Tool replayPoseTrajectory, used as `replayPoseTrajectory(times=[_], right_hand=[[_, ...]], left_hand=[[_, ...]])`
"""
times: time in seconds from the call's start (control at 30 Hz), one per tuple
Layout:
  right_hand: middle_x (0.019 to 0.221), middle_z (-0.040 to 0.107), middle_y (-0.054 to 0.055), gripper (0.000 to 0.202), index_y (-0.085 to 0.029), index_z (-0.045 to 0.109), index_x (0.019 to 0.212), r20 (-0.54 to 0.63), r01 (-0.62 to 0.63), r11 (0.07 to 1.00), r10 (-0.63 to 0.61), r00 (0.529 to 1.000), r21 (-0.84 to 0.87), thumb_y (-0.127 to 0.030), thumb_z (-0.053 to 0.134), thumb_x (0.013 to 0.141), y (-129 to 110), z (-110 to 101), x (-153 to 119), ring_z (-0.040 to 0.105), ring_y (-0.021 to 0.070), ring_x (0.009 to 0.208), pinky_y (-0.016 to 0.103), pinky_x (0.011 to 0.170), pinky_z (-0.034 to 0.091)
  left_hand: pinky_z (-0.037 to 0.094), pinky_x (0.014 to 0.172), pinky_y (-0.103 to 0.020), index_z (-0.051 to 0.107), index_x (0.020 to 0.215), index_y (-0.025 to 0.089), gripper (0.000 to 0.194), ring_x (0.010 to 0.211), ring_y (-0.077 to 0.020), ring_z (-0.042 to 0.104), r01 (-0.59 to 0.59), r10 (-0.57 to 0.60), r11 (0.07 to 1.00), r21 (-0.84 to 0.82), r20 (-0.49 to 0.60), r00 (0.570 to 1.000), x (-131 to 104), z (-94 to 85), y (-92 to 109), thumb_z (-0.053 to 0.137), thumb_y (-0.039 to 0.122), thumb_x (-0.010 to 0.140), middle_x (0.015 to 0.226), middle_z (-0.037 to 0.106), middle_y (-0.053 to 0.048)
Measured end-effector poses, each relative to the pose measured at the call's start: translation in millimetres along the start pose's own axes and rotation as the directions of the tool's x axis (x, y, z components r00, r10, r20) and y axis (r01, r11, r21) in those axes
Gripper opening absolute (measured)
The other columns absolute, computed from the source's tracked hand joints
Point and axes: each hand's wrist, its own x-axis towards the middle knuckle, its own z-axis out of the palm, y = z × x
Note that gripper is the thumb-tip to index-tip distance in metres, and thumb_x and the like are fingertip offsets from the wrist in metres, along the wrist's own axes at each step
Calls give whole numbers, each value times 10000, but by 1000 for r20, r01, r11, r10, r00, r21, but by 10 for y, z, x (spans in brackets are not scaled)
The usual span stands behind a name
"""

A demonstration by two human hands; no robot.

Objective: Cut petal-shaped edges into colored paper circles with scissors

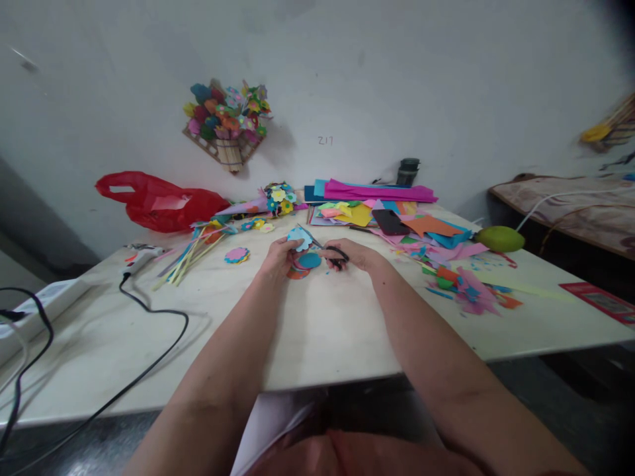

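Near the middle of the table, my left hand (280,256) pinches a light blue paper piece (299,238) with a scalloped edge. My right hand (350,254) is closed round the black handles of the scissors (337,256), whose blades point up and left to the right edge of that paper. Below, a blue paper disc (310,260) and an orange disc (298,274) lie on the table, partly covered by my left hand. Left of my left hand rests a stack of scalloped pieces (237,254), pink on top.
A red plastic bag (166,201) and paper strips (191,254) lie at the left, with a glue gun (141,259) and its cable. Coloured sheets (380,192), a dark phone (390,222), paper scraps (473,291) and a green oval object (500,238) are at the right.
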Motion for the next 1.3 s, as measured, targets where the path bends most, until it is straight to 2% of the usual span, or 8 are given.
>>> replayPoseTrajectory(times=[0.37, 0.6, 1.3], right_hand=[[533, 602, -12, 248, -165, 560, 721, 16, -12, 999, 12, 1000, -31, -331, 649, 883, 3, -11, -1, 518, 94, 436, 203, 389, 322], [530, 599, -15, 259, -167, 555, 713, 5, -23, 999, 24, 1000, -40, -340, 662, 872, 3, -7, 1, 509, 89, 431, 202, 394, 319], [521, 590, -14, 264, -160, 563, 700, 17, -13, 999, 14, 1000, -38, -330, 626, 891, -24, 5, -10, 502, 88, 423, 199, 380, 308]], left_hand=[[596, 701, -275, 688, 786, 112, 161, 786, -209, 737, 3, -3, 1000, 2, 17, 1000, 49, -42, -25, 714, 35, 647, 759, 726, -63], [596, 650, -249, 689, 771, 106, 155, 695, -171, 718, 7, -7, 1000, 0, 10, 1000, 42, -35, -24, 717, 26, 642, 746, 727, -52], [591, 645, -241, 689, 740, 117, 144, 670, -154, 695, 8, -8, 1000, 11, 11, 1000, 48, -48, -26, 725, 33, 628, 739, 724, -55]])
